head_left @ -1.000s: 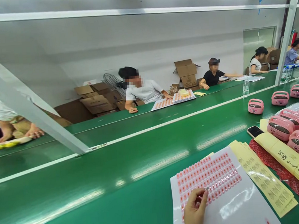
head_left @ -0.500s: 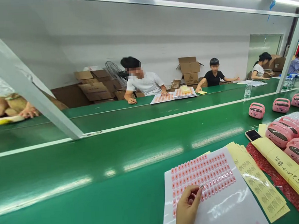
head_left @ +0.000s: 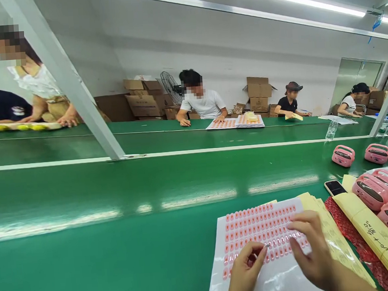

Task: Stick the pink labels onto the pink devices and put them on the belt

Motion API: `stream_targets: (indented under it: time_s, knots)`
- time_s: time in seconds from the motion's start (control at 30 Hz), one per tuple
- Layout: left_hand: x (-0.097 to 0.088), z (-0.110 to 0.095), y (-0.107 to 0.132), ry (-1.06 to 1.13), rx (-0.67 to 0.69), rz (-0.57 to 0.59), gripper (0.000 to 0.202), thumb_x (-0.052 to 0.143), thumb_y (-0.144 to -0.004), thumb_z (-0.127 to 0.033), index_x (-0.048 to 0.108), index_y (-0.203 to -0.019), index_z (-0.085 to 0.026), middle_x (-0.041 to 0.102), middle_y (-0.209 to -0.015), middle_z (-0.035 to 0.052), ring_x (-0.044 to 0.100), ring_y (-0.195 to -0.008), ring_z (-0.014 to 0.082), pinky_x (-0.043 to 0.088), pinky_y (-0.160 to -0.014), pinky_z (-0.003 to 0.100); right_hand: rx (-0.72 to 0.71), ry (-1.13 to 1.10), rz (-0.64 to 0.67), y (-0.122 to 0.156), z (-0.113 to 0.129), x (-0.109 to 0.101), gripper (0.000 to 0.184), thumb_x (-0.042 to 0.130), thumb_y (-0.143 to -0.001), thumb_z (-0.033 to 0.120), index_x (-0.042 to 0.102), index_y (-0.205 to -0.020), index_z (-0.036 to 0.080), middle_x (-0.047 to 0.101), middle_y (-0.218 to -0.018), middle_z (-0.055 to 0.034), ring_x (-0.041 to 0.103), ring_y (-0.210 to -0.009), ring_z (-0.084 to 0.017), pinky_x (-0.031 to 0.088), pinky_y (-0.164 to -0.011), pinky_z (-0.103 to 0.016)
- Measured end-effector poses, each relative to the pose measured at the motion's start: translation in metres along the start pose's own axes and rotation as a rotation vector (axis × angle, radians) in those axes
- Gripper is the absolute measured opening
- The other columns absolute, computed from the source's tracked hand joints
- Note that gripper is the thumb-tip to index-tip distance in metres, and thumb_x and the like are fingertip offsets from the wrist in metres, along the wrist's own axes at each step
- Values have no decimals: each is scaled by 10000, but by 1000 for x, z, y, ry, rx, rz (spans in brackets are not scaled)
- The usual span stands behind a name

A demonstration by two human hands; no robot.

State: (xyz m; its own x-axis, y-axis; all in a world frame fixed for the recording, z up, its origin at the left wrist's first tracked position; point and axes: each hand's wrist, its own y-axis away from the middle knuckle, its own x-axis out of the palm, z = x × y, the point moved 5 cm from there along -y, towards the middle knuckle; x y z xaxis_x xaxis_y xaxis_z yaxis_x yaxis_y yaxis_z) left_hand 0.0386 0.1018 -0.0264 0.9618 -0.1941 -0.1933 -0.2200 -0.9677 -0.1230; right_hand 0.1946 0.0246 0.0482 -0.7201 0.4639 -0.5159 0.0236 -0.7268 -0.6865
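The sticker sheet is laid flat on the green belt, at the near edge in front of the person. Its upper rows are filled with pink stickers. In the lower rows, several positions are seen only as pale outlines, and the bottom part of the sheet is bare and glossy. From this it is judged that part of the sheet has been stripped and that most of the stickers are left to be lifted.

The left hand is held over the lower middle of the sheet. Its thumb and forefinger are pinched together at the edge of the emptied rows, on something small and pale that cannot be made out. The right hand is laid loosely on the right part of the sheet, nothing gripped, with its spread fingertips touching the printed rows.

Just right of the sheet, yellow slips are tucked partly under its edge. Further right, a phone and pink devices are set out.
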Motion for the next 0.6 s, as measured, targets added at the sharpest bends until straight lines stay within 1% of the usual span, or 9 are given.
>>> stream_targets:
  time_s: [0.03,0.1,0.17,0.23,0.3,0.4,0.5,0.6]
  knots:
    - [1,1,0,18,-13,10,380,602,-642,-587,643,-628,-210,617,-606,14,529,-562,161,436,-548,257,4,-12,8,-9,-12,14,210,522,-847,231,567,-1052,221,597,-998,-79,566,-937,-214,493,-811,-389]
    - [2,2,0,59,-36,14,411,607,-624,-612,641,-631,-203,609,-598,11,524,-548,156,437,-549,259,74,-91,44,-16,-34,42,190,535,-818,205,580,-1000,237,605,-933,-62,578,-891,-210,502,-773,-360]
    - [1,4,0,102,-60,3,434,619,-598,-629,628,-610,-196,591,-569,2,510,-524,147,432,-538,259,159,-151,75,-10,-49,64,167,536,-808,210,592,-962,240,606,-909,-53,581,-870,-208,501,-748,-345]
    - [0,6,0,139,-80,-1,439,632,-585,-629,619,-596,-191,578,-553,-4,503,-514,142,427,-528,257,222,-189,96,2,-56,77,135,533,-808,230,610,-919,239,603,-891,-50,578,-864,-208,493,-745,-341]
    - [1,9,1,155,-87,16,413,635,-610,-601,627,-615,-187,583,-567,-2,507,-525,142,423,-531,254,259,-221,84,13,-57,82,112,526,-816,267,628,-853,236,596,-853,-50,575,-842,-209,485,-740,-345]
    - [2,10,4,129,-70,13,355,625,-658,-545,638,-640,-191,596,-599,7,517,-562,149,419,-556,254,280,-284,49,22,-56,82,208,499,-838,368,639,-774,227,590,-796,-56,575,-792,-214,480,-713,-357]
    - [6,10,9,102,-75,12,316,619,-672,-507,625,-620,-196,572,-580,3,499,-563,148,406,-565,256,306,-359,48,25,-59,81,308,455,-852,456,643,-754,232,599,-767,-57,579,-759,-219,479,-686,-359]
    - [9,11,11,91,-104,-4,266,634,-664,-455,617,-616,-193,547,-562,-6,475,-540,137,392,-554,253,341,-386,63,29,-66,82,334,461,-836,501,653,-744,244,612,-774,-62,581,-779,-233,476,-701,-367]
